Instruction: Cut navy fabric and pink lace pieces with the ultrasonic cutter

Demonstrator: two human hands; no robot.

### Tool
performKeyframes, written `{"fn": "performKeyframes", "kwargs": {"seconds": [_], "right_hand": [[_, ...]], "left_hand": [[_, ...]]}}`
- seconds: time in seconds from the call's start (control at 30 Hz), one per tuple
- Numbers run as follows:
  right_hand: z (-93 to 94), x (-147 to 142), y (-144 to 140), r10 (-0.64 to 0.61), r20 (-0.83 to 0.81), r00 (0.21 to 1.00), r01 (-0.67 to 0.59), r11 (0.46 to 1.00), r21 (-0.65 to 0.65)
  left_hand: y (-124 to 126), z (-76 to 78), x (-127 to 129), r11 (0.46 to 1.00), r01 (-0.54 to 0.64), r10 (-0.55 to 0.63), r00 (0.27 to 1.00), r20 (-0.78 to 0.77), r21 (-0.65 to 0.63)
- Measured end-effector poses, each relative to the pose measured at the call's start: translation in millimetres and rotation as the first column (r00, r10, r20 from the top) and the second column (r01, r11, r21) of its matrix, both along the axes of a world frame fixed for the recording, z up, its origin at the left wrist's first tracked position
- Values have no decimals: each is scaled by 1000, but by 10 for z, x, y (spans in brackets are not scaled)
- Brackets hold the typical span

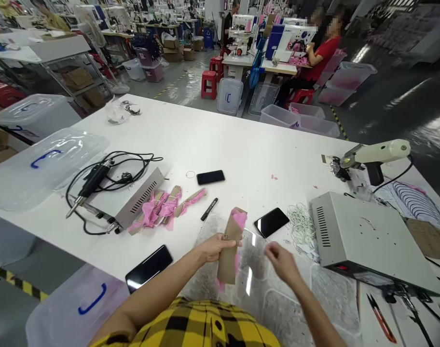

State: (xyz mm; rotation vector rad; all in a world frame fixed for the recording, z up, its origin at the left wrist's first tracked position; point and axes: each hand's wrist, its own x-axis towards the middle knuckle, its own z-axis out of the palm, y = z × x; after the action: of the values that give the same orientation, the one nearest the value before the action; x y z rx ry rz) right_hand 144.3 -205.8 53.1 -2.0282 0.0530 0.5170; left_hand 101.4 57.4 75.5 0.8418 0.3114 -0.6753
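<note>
Sprawling across frame centre: smooth white table [241, 144]. Sitting at right: boxy grey metal unit [364, 241], vented side. Lying mid-left: pink fabric pile [162, 209]. Bottom centre: left hand [214, 248] gripping flat brown cardboard strip [231, 248], pink cloth on it. Right hand [283, 262] hovering beside, loosely curled, holding nothing visible.

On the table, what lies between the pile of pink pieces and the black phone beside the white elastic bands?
In the head view, a black marker pen lies between the pink pieces and that phone. The cardboard piece in the left hand also reaches into that stretch.
</note>
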Motion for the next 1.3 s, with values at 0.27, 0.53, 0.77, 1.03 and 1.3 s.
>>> {"fn": "performKeyframes", "kwargs": {"seconds": [0.27,0.53,0.77,1.03,1.3], "right_hand": [[211,-523,897,64,-188,980,38,868,495],[487,-635,612,387,-543,746,67,767,639],[1090,-522,943,266,-309,913,-33,802,596],[999,-752,1110,480,-326,815,-375,865,334],[389,-243,1279,282,-109,953,-261,949,175]], "left_hand": [[126,52,-314,991,136,-134,988,82,-18],[595,394,-493,956,271,-292,921,258,116],[565,402,-576,781,31,-245,934,259,624],[522,571,-591,693,-198,-51,946,321,693],[58,915,-868,929,-125,-181,666,724,348]]}}
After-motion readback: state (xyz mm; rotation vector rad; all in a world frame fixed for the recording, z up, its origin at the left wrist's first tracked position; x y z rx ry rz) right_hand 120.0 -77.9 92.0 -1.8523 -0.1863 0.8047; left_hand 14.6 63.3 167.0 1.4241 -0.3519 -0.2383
